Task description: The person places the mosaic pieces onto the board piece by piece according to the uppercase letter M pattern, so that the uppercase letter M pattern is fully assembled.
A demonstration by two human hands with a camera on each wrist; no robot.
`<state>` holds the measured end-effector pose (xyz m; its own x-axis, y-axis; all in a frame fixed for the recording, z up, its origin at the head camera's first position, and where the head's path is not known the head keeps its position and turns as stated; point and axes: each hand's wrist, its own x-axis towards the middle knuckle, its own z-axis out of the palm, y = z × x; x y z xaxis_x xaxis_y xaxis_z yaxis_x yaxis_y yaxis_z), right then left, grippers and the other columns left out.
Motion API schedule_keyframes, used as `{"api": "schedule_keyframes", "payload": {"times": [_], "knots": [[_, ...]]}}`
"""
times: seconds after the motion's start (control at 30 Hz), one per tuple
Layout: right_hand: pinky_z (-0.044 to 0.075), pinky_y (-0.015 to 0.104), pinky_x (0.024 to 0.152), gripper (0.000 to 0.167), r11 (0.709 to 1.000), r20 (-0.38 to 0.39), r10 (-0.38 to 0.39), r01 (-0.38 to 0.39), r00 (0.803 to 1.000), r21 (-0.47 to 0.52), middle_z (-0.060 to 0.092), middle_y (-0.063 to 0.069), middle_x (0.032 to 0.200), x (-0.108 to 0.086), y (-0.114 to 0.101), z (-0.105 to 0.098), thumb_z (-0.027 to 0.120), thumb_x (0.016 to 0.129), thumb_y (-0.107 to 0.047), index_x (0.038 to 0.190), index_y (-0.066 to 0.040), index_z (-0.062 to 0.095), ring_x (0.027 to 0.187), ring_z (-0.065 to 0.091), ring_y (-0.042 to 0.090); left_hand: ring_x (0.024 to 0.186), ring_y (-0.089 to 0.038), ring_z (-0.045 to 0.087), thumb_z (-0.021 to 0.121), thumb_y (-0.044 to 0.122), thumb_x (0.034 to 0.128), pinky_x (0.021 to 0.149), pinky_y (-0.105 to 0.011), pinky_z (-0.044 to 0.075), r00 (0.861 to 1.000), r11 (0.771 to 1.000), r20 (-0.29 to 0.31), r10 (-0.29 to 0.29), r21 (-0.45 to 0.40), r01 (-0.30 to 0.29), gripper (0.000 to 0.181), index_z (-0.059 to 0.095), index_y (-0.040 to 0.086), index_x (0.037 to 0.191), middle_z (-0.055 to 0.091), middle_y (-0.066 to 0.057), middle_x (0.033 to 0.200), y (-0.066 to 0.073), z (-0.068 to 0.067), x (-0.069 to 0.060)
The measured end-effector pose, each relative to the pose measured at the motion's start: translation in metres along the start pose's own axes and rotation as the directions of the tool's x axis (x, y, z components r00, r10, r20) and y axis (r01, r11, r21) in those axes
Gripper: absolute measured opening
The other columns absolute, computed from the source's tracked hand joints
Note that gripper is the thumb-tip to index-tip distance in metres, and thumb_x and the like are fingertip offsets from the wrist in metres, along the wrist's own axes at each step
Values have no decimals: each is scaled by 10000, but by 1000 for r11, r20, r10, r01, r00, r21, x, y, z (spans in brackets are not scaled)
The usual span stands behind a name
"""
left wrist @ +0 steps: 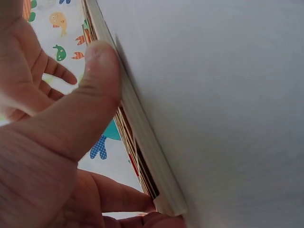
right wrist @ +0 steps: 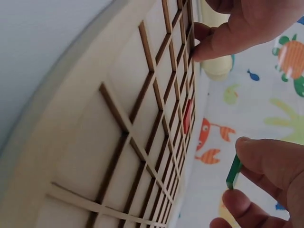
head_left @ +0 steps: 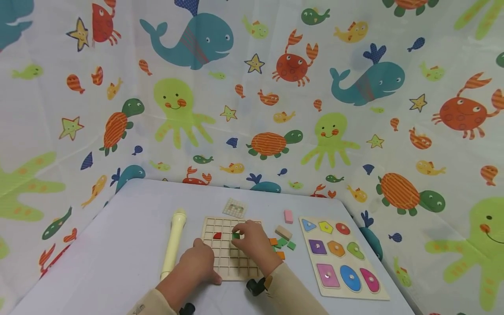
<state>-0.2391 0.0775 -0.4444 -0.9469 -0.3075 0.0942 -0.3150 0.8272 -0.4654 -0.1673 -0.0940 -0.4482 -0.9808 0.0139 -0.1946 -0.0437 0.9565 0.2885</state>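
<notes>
A wooden grid board (head_left: 223,264) with raised dividers lies flat on the table. My left hand (head_left: 199,260) grips its near left part, the thumb on the front edge and fingertips by the left side; the left wrist view shows the thumb (left wrist: 102,66) against the board's rim. Over the upper middle of the grid, my right hand (head_left: 252,241) pinches a small green tile (right wrist: 233,172) between thumb and fingertip. In the right wrist view that tile is held apart from the grid. A red quarter-round piece (head_left: 217,236) sits in a cell on the upper left.
Right of the board lie loose green tiles (head_left: 291,246), orange tiles (head_left: 280,255), a wooden block (head_left: 283,232) and a pink block (head_left: 288,216). A shape puzzle (head_left: 323,286) is farther right. A small patterned card (head_left: 235,208) lies behind; a yellow tube (head_left: 173,245) is left.
</notes>
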Motion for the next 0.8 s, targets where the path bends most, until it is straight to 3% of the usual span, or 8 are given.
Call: {"api": "schedule_keyframes", "payload": {"times": [0.13, 0.43, 0.8], "knots": [[576, 397, 878, 230, 1000, 16, 9, -9, 1000, -7, 697, -2, 1055, 8, -5, 1, 848, 915, -254, 1139, -213, 815, 977, 612, 180, 702, -253, 592, 1035, 515, 570, 658, -393, 576, 1000, 999, -1, 3, 39, -3, 793, 690, -122, 891, 480, -223, 1061, 1, 1, 0], [533, 362, 795, 203, 998, 94, 26, -21, 995, -52, 654, -24, 970, 31, -7, 9, 848, 913, -297, 1100, -228, 809, 898, 561, 159, 704, -255, 594, 1032, 507, 585, 662, -399, 574, 1000, 999, 2, -7, 41, 7, 756, 702, -101, 890, 468, -219, 1051, 1, 2, 1], [574, 435, 961, 201, 997, 141, 3, 7, 990, -75, 758, 13, 1133, 43, -16, 13, 860, 903, -254, 1090, -194, 818, 1005, 658, 198, 688, -253, 592, 1031, 523, 579, 644, -392, 570, 1000, 999, 2, -10, 45, 9, 810, 718, -129, 946, 472, -222, 1077, -1, 2, 2]]}}
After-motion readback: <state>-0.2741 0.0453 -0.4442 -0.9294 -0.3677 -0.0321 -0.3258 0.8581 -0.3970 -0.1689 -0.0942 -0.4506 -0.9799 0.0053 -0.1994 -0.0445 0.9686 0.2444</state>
